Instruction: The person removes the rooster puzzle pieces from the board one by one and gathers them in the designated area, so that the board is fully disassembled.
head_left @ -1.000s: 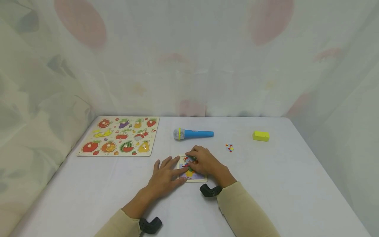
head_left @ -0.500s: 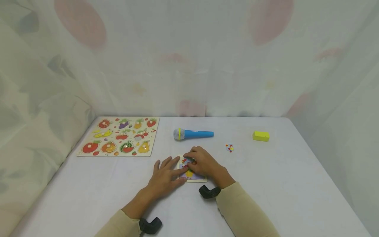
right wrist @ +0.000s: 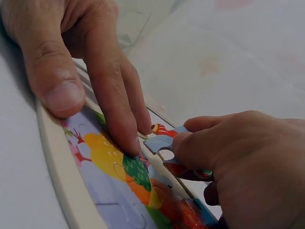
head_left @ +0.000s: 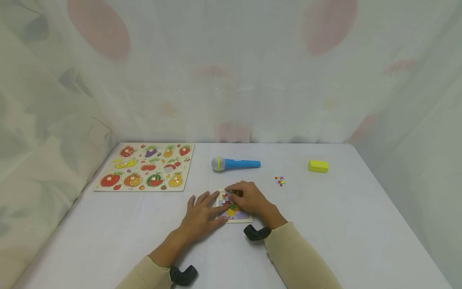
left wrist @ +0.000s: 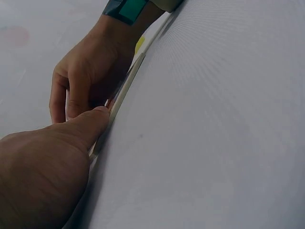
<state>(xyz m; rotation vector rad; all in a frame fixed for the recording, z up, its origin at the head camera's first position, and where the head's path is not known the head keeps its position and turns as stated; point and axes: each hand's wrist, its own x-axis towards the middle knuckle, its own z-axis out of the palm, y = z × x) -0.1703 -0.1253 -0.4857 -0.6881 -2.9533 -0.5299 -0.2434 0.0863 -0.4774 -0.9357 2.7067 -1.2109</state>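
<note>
A small picture puzzle in a cream frame lies flat on the white table. My left hand is spread at its left side. In the right wrist view the left thumb rests on the frame's rim and a fingertip touches the yellow, green and lilac picture. Over the puzzle's upper right, my right hand pinches a jigsaw piece between thumb and finger, raised and tilted above the picture. The left wrist view shows both hands at the frame's edge, with the piece mostly hidden there.
A loose jigsaw piece lies to the right of the puzzle. Behind are a blue toy microphone and a yellow block. A fruit peg board lies at the back left. Patterned cloth hangs around the table.
My right hand shifts slightly left, then a little back right, and its thumb lifts slightly away from the left fingertip. The left hand keeps its place on the puzzle.
</note>
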